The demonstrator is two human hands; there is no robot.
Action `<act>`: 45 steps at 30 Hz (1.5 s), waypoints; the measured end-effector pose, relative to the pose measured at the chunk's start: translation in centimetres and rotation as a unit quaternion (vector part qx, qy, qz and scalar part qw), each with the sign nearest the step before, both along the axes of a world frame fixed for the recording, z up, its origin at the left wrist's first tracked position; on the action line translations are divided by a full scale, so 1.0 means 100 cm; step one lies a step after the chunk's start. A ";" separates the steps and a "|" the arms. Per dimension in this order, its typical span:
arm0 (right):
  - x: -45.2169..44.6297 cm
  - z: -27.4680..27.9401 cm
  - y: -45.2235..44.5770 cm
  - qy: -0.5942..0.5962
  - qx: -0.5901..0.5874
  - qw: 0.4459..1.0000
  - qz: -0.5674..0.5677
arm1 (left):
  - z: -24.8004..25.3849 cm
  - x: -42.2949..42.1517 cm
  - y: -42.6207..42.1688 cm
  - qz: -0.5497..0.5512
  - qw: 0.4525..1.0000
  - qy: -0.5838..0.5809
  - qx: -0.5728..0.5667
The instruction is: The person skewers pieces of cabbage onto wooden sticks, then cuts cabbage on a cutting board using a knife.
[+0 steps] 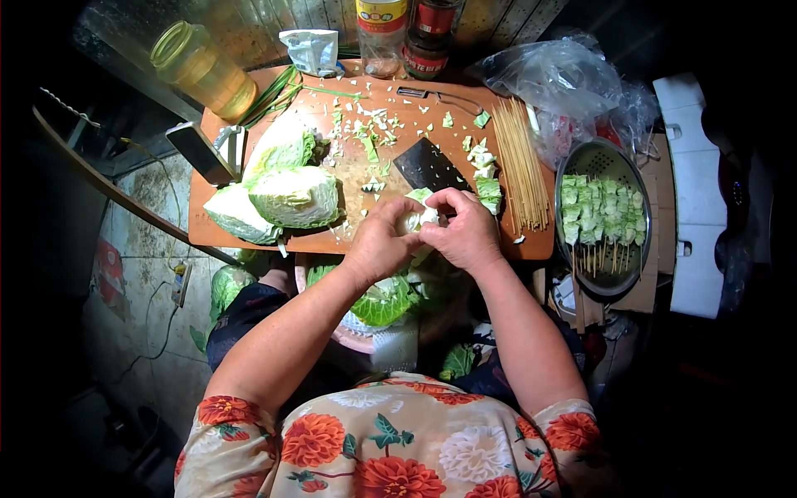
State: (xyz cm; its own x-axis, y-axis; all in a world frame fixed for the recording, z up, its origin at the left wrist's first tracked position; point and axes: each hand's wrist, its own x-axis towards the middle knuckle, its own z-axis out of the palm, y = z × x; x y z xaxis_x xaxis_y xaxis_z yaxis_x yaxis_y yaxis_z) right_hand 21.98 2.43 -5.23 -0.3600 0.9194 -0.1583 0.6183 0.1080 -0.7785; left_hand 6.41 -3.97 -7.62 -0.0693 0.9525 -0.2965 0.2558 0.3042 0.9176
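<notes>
Over the front edge of the wooden board [374,91], my left hand [380,242] and my right hand [465,234] meet with fingers closed around pale pieces of cabbage leaf [415,219]. The fingers partly hide the leaf, so whether a skewer is in it cannot be made out. Just beyond the hands lies a dark cleaver blade [427,164]. A short row of cut cabbage pieces [487,187] sits beside my right hand, along a bundle of bamboo skewers [523,170]. Cabbage halves [295,197] rest to the left of my left hand.
A metal colander [613,286] at right holds skewered cabbage [602,207]. A peeler [440,98], jars [425,58], a yellow-liquid container [207,75], a phone [201,153] and a plastic bag [556,79] surround the board. Below my hands stands a pink basin [353,339] with cabbage leaves.
</notes>
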 end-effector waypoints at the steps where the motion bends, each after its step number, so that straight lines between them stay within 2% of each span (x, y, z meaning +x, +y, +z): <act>1: 0.000 -0.001 0.000 -0.002 0.013 1.000 0.002 | -0.002 -0.001 0.000 0.000 1.000 0.000 0.000; 3: -0.001 0.001 0.000 -0.004 0.019 1.000 0.004 | -0.003 -0.002 0.001 0.021 0.990 -0.134 -0.047; 10: -0.003 0.000 0.001 0.004 0.021 1.000 -0.001 | -0.001 -0.003 -0.001 0.032 0.992 -0.108 -0.050; 13: -0.002 -0.003 0.002 0.016 0.020 1.000 -0.002 | -0.003 -0.004 0.000 0.007 0.996 -0.091 -0.011; 16: -0.002 -0.003 0.002 0.026 0.014 1.000 -0.005 | 0.005 -0.004 0.000 0.013 0.991 -0.129 -0.033; 18: -0.002 -0.001 0.002 0.015 0.014 1.000 0.002 | 0.013 -0.003 0.001 0.051 0.977 -0.178 -0.106; 22: -0.003 0.003 -0.002 -0.001 0.048 0.998 0.034 | 0.000 -0.004 0.001 0.059 0.984 -0.153 -0.076; 25: 0.000 0.001 -0.003 0.022 0.038 0.998 0.055 | -0.005 -0.005 -0.001 0.086 0.971 -0.215 -0.063; 28: 0.001 0.005 -0.004 0.009 0.044 0.997 0.064 | -0.006 -0.006 -0.001 0.069 0.973 -0.208 -0.075; 30: 0.000 0.008 -0.007 -0.002 0.063 0.996 0.065 | -0.009 -0.006 -0.001 0.051 0.988 -0.137 -0.051; 31: -0.001 0.008 -0.008 -0.013 0.083 0.994 0.068 | -0.008 -0.006 -0.001 0.050 0.988 -0.137 -0.050; 33: -0.001 0.007 -0.008 -0.014 0.087 0.994 0.065 | -0.007 -0.006 -0.003 0.022 0.999 -0.025 0.013; 37: 0.000 0.004 -0.006 -0.005 0.071 0.996 0.055 | -0.009 -0.004 -0.002 0.031 0.999 0.006 0.019; 43: 0.002 0.003 -0.004 0.009 0.049 0.998 0.042 | -0.010 -0.002 0.001 0.081 0.994 -0.040 -0.062; 45: 0.002 0.003 -0.005 0.007 0.053 0.998 0.044 | -0.012 -0.002 0.002 0.099 0.994 0.037 -0.041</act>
